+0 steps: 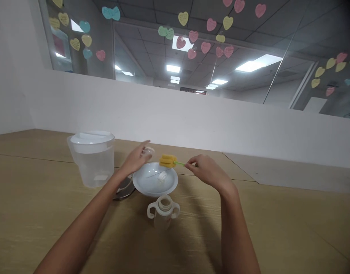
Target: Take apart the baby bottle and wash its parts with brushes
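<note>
My right hand [205, 169] pinches the thin green handle of a yellow sponge bottle brush [167, 161]. Its sponge head hovers over the far right rim of a white bowl [139, 184]. Inside the bowl lie a small white piece [162, 176] and a thin straw-like stick. Beyond the bowl's left side, my left hand [136, 158] has thumb and forefinger spread around a small clear cap-like piece [148, 152]; contact is hard to make out. In front of the bowl, an uncapped baby bottle [163, 220] with two side handles stands upright.
A clear plastic pitcher [95, 165] with a white lid stands to the left. Partly hidden by my left forearm is a round metallic item [125, 189]. A white wall [186, 121] and glass with heart-shaped notes rise behind the wooden table [277, 228].
</note>
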Demonstrator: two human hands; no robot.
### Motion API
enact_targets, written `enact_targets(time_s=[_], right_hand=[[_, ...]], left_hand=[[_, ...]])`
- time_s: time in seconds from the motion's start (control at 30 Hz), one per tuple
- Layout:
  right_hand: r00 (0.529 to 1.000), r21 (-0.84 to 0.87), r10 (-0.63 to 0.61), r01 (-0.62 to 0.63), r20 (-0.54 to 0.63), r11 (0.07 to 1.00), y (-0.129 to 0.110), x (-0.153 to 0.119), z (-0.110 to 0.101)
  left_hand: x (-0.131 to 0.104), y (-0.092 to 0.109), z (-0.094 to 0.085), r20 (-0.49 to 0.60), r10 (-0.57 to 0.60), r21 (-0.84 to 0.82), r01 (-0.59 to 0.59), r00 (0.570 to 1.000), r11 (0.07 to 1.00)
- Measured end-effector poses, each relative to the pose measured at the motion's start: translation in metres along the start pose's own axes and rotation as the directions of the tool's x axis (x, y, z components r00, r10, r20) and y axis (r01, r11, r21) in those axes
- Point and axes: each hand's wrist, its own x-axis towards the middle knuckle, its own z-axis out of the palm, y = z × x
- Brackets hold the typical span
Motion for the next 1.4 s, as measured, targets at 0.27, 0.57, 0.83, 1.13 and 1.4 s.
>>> enact_targets(time_s=[0.27,0.57,0.83,1.13,1.4], right_hand=[[0.972,0.17,-0.169,0.197,-0.166,0.966,0.002,0.0,-0.006],[0.943,0.248,-0.291,0.324,-0.161,0.913,0.001,0.013,0.009],[0.937,0.288,-0.292,0.337,-0.19,0.896,-0.01,0.009,0.012],[0.944,0.157,-0.302,0.322,-0.134,0.934,-0.01,0.011,0.017],[0.921,-0.037,-0.372,0.37,-0.113,0.928,-0.017,0.003,0.011]], left_hand=[[0.0,0.034,-0.013,-0.042,-0.193,-0.915,0.039,0.98,0.401],[-0.002,0.031,-0.007,0.08,-0.176,-0.894,0.148,0.981,0.422],[-0.016,0.044,-0.047,-0.056,-0.061,-0.776,-0.005,0.997,0.631],[-0.018,0.039,-0.044,-0.17,0.234,-0.311,-0.278,0.957,0.909],[-0.025,0.037,-0.064,0.197,0.128,-0.545,0.0,0.972,0.838]])
